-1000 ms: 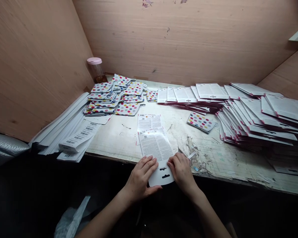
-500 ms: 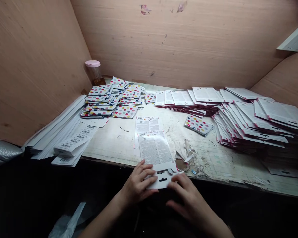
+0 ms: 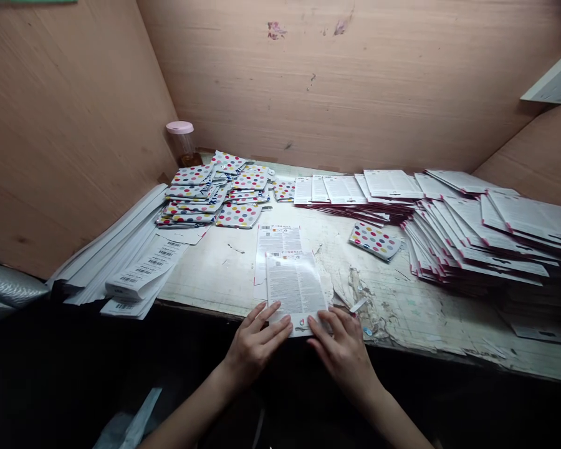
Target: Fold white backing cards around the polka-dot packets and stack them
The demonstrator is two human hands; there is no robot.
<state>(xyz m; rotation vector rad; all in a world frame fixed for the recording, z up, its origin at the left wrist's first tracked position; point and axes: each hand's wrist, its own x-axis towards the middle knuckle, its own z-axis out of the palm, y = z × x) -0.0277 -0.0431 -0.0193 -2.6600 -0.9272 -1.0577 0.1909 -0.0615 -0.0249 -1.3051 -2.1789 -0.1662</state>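
Note:
A white printed card pack (image 3: 295, 284) lies at the front edge of the table, its lower end between my two hands. My left hand (image 3: 255, 340) holds the lower left corner, fingers spread over the print and thumb hidden. My right hand (image 3: 343, 343) grips the lower right corner with bent fingers on top. A small red mark shows between the fingertips, beside a dark slot partly covered by them. Just beyond, a second printed card (image 3: 278, 237) lies partly under the first.
Polka-dot packets (image 3: 238, 215) are piled at the back left, and one packet (image 3: 374, 241) lies right of centre. Stacked printed cards (image 3: 472, 234) fill the right. Barcode label sheets (image 3: 144, 268) lie left. A pink-lidded jar (image 3: 180, 128) stands in the corner. The table surface (image 3: 425, 318) is torn.
The white flap with the hanging slot no longer sticks out below the card. My right hand has moved up onto the lower right corner. The left fingers have shifted slightly.

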